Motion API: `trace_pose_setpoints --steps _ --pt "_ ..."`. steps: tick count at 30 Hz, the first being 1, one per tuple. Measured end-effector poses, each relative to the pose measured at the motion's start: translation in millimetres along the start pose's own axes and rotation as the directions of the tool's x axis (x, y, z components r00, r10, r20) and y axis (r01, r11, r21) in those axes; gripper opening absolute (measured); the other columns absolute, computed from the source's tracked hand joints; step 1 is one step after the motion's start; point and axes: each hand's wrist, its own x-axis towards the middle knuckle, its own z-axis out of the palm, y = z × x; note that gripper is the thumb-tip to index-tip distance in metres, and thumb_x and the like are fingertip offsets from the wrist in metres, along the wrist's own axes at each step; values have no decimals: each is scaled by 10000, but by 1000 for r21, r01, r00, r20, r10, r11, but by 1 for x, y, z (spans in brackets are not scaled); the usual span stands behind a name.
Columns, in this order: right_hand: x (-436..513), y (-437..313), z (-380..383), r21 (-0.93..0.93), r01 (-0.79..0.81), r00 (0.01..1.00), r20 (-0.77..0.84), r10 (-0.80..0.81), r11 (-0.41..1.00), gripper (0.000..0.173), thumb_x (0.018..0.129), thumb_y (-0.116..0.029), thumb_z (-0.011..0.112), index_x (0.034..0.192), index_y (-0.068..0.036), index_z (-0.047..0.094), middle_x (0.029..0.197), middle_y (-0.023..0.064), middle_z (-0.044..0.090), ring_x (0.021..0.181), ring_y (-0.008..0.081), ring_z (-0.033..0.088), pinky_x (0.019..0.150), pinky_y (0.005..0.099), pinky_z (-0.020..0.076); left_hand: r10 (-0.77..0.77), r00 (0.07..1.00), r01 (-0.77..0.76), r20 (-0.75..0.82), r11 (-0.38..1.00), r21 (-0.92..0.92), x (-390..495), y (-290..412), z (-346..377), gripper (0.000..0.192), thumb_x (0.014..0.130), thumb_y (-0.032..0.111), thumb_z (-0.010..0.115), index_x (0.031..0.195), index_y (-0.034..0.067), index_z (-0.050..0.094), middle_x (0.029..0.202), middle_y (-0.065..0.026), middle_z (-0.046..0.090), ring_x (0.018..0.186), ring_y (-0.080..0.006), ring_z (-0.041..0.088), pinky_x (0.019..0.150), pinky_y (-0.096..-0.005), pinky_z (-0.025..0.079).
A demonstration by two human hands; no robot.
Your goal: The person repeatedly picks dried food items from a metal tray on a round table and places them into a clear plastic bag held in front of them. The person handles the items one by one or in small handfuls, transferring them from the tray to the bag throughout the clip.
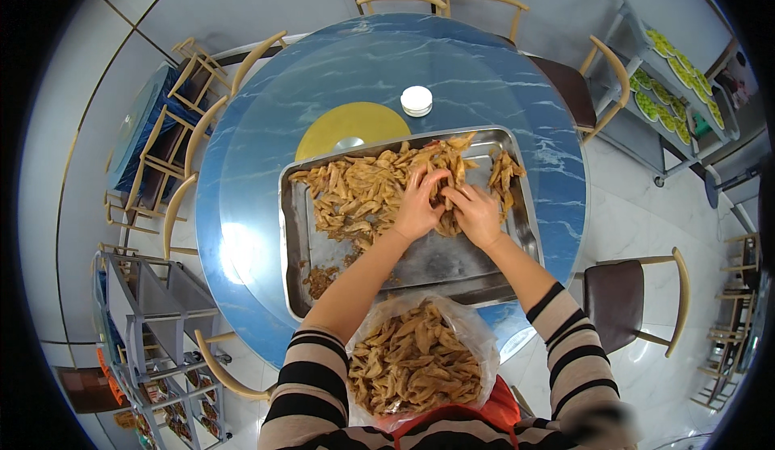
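A large rectangular stainless steel tray [424,268] lies on the round blue table, partly covered with brown, wet-looking meat pieces [357,189] that resemble chicken wing parts. My left hand [422,205] and my right hand [475,211] meet over the pile right of the tray's middle, their fingers bent around some pieces. A smaller heap lies at the tray's right side, and dark crumbly residue [321,280] in its near left corner. Close to my body, below the tray, a clear plastic bag [487,353] is full of similar pieces.
On the blue marbled table [260,117], a yellow round disc [363,120] and a stack of small white dishes [416,100] sit beyond the tray. Wooden chairs [614,305] surround the table. A cart [660,81] with green food on plates stands at right; grey carts [157,305] stand at left.
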Motion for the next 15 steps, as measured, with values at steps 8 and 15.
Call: trace_pose_setpoints --steps 8,15 --pt "-16 8 -5 608 -639 762 414 498 471 348 714 78 698 1039 -42 675 1016 57 682 866 104 645 749 268 535 -258 935 275 244 961 -39 -15 23 -9 676 698 46 762 1305 129 474 1190 -165 495 1159 -415 498 950 -459 472" --pt "-81 31 20 532 -808 515 431 741 252 301 873 -292 746 948 -3 705 794 11 660 726 86 588 616 254 474 -484 771 555 413 829 -64 -50 20 16 447 789 114 744 1186 35 558 1130 -148 618 802 -211 656 646 -387 554"
